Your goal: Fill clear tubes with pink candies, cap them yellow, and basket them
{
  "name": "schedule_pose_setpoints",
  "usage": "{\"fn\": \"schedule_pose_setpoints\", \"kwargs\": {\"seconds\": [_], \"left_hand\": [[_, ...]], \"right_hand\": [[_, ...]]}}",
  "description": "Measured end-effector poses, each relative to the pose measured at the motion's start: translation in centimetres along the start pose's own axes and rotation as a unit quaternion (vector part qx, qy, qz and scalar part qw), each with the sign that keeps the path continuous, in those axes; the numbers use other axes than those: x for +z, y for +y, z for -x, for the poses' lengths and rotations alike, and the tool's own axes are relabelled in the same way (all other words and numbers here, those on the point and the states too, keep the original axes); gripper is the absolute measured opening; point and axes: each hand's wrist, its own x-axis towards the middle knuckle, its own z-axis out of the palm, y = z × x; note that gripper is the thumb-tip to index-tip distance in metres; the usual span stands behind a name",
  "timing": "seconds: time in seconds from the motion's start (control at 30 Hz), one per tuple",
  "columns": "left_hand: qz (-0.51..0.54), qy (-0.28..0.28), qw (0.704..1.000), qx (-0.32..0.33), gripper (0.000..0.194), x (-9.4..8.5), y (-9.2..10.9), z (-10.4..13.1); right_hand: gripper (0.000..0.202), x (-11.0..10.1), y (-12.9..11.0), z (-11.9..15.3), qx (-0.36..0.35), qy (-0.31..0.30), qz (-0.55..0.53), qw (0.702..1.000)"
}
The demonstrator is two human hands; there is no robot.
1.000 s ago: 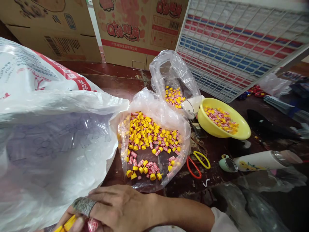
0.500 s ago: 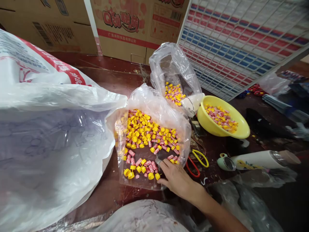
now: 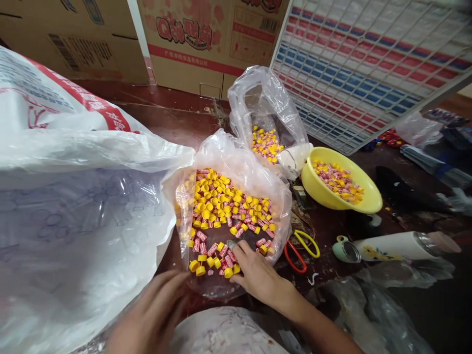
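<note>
A clear plastic bag (image 3: 243, 169) lies open on the table, holding many small red-and-white wrapped pieces and yellow caps (image 3: 212, 201). A smaller cluster of wrapped pieces (image 3: 212, 250) and caps lies near the bag's front. My right hand (image 3: 260, 275) reaches in from the right, its thumb and fingers apart against the right side of this cluster. Something grey covers a fingertip. My left hand (image 3: 155, 305), smeared by motion, is at the lower left, between the large white sack (image 3: 73, 246) and the clear bag; its grip cannot be made out.
Right of the bag are scissors (image 3: 304, 246) with red and yellow handles, a yellow bowl (image 3: 313, 189) of similar pieces and a white flask (image 3: 394, 247). Behind stand another clear bag (image 3: 239, 93), cardboard boxes (image 3: 184, 73) and a white wire rack (image 3: 346, 147).
My left hand has come into view at the lower left. My right hand has moved slightly left, further into the front cluster of pieces.
</note>
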Motion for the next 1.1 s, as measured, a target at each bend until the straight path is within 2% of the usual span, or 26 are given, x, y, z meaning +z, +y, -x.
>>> {"fn": "schedule_pose_setpoints", "kwargs": {"seconds": [0.07, 0.1, 0.17, 0.27, 0.37, 0.43, 0.53, 0.67, 0.77, 0.83, 0.93, 1.0, 1.1], "left_hand": [[-0.14, -0.082, 0.984, 0.069, 0.044, 1.5, 0.5, -2.7], [-0.22, -0.099, 0.968, 0.071, 0.054, 2.1, 0.8, -3.9], [-0.35, -0.109, 0.929, 0.049, 0.065, 2.9, 1.5, -5.8], [-0.417, -0.117, 0.9, 0.041, 0.06, 3.1, 2.0, -7.1], [-0.429, -0.137, 0.89, 0.07, 0.052, 3.1, 2.5, -7.9], [-0.432, -0.145, 0.886, 0.087, 0.053, 3.2, 2.9, -8.5], [-0.424, -0.152, 0.886, 0.106, 0.057, 3.4, 3.2, -9.1], [-0.418, -0.124, 0.898, 0.06, 0.054, 3.0, 2.2, -8.7], [-0.394, -0.11, 0.912, 0.023, 0.054, 2.6, 1.0, -7.9], [-0.366, -0.108, 0.924, 0.012, 0.053, 2.6, 0.4, -7.5], [-0.308, -0.111, 0.945, -0.004, 0.042, 2.8, -0.2, -7.0], [-0.271, -0.117, 0.955, -0.01, 0.035, 3.0, -0.4, -6.8], [-0.226, -0.119, 0.967, -0.015, 0.036, 3.2, -0.9, -6.3]], "right_hand": [[0.062, 0.1, -0.3, -0.5, 0.003, -0.004, -0.005, 1.0], [0.068, 0.0, -0.4, -0.6, 0.007, -0.008, -0.007, 1.0], [0.081, 0.0, -0.7, -0.9, 0.013, -0.013, -0.019, 1.0], [0.084, -0.4, -1.2, -1.4, 0.012, -0.016, -0.034, 0.999], [0.066, -0.8, -1.5, -2.0, 0.008, -0.023, -0.028, 0.999], [0.057, -1.1, -1.5, -2.5, 0.002, -0.023, -0.022, 0.999], [0.055, -1.0, -1.4, -3.0, -0.021, -0.012, -0.024, 0.999], [0.064, 0.0, -1.0, -3.1, -0.056, 0.031, -0.031, 0.997], [0.08, 1.2, -0.4, -3.2, -0.091, 0.094, -0.016, 0.991], [0.093, 2.0, -0.1, -3.4, -0.141, 0.117, -0.019, 0.983], [0.103, 3.3, 0.0, -4.1, -0.207, 0.128, -0.032, 0.969], [0.102, 4.0, -0.2, -4.7, -0.217, 0.129, -0.037, 0.967], [0.101, 4.6, -0.9, -5.7, -0.214, 0.125, -0.041, 0.968]]}}
